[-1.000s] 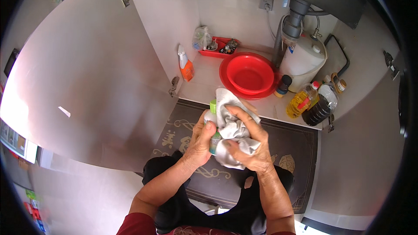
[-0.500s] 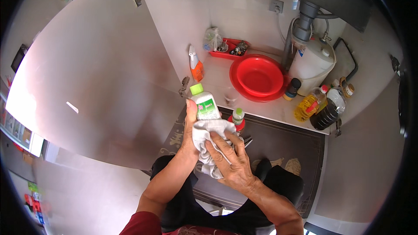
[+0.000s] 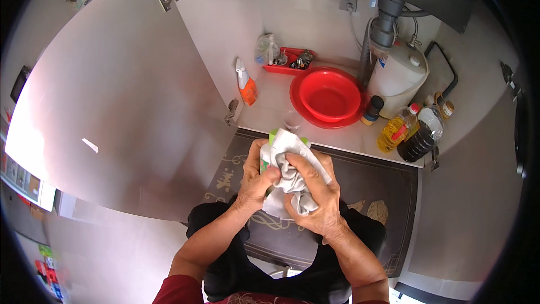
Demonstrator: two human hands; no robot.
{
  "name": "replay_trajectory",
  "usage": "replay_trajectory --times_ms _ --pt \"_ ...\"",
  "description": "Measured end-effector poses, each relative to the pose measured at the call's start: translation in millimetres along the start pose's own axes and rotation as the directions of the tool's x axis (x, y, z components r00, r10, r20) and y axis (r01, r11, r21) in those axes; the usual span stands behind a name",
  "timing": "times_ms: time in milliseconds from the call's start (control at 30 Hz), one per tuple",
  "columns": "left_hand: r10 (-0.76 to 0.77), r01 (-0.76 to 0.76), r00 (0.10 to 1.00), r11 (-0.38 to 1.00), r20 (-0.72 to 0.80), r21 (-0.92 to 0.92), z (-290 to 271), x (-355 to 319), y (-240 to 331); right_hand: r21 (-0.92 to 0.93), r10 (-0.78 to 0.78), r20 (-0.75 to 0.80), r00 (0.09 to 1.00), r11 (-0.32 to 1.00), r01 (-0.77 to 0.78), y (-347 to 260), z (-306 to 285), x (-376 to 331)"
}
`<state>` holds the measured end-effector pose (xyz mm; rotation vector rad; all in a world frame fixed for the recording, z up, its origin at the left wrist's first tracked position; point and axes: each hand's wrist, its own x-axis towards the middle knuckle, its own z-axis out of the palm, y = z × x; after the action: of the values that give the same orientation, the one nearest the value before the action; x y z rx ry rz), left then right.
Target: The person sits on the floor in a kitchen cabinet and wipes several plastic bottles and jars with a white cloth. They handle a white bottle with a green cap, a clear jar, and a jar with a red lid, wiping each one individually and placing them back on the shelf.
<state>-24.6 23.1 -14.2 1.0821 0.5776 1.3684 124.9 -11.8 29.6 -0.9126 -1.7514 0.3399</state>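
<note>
My left hand (image 3: 254,183) grips a white bottle with a green cap (image 3: 272,135), and its fingers are closed round the side. A pale grey-white cloth (image 3: 288,177) is draped over most of the bottle, leaving only a bit of the cap and label in sight. My right hand (image 3: 316,194) clutches the bunched cloth against the bottle from the right. Just behind the cloth shows the light green cap (image 3: 305,142) of a second, smaller bottle, its body hidden by the cloth and my hand.
Inside the cabinet stand an orange spray bottle (image 3: 246,84), red basins (image 3: 331,97), a red tray (image 3: 287,67), a small clear cup (image 3: 292,119), a yellow oil bottle (image 3: 396,129), a dark bottle (image 3: 417,142) and a white tank (image 3: 396,73). An open cabinet door (image 3: 124,107) fills the left.
The cloth has moved up the bottle and now covers most of its label and part of the cap. My right hand has shifted right and curled round the cloth; the view has tilted slightly.
</note>
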Motion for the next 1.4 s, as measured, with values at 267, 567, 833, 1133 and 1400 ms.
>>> replay_trajectory --times_ms 267,567,833,1133,1400 --pt "-0.101 0.094 0.991 0.992 0.083 0.084 7 -4 6 0.534 0.571 0.313 0.759 0.555 -0.638 17 -22 9" --pt "0.034 -0.065 0.986 0.98 -0.166 -0.185 14 3 10 0.538 0.597 0.43 0.677 0.433 -0.723 19 6 3" --pt "0.125 -0.108 0.821 0.992 -0.558 0.063 12 17 8 0.733 0.703 0.405 0.585 0.132 -0.667 12 57 -23" --pt "0.037 -0.012 0.79 0.999 -0.613 0.045 -9 26 -5 0.565 0.532 0.387 0.753 0.508 -0.65 -17 32 -18" --pt "-0.238 -0.036 0.8 0.897 -0.55 -0.44 6 35 16 0.211 0.443 -0.039 0.896 0.88 -0.426 15 16 -23"
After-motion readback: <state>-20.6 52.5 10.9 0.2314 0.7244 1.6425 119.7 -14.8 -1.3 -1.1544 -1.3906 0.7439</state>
